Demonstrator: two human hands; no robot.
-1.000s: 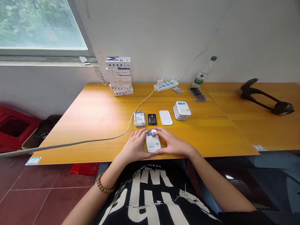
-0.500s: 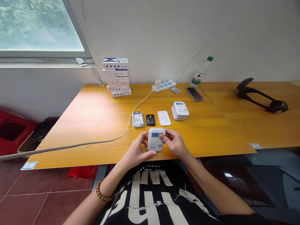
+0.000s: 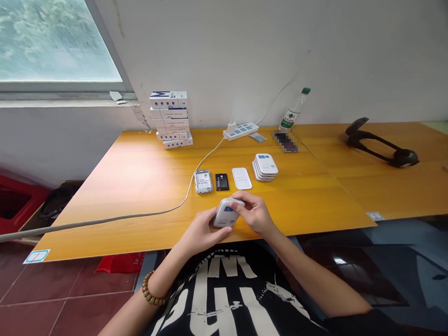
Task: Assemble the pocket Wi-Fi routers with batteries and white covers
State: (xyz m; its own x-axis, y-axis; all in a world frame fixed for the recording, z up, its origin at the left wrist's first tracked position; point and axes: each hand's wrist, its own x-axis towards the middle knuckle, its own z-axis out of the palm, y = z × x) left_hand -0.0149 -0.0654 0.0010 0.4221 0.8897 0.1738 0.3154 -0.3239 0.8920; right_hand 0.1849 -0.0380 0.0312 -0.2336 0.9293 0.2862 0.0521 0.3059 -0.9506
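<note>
White pocket router (image 3: 226, 215) now tipped flatter and lower than half a second ago, held above table's near edge (image 3: 138, 241); left hand (image 3: 200, 232) cups its underside, right hand (image 3: 253, 213) pinches its top; opened router (image 3: 203, 181), black battery (image 3: 221, 181), white cover (image 3: 242, 178), router stack (image 3: 265, 166) lie beyond.

surface (image 3: 143, 181) orange wood | far: box stack (image 3: 170, 120), power strip (image 3: 240, 130), bottle (image 3: 291, 115) | middle: open device (image 3: 203, 181), battery (image 3: 221, 181), white cover (image 3: 242, 178), device stack (image 3: 265, 166) | right: black stand (image 3: 381, 148)
</note>
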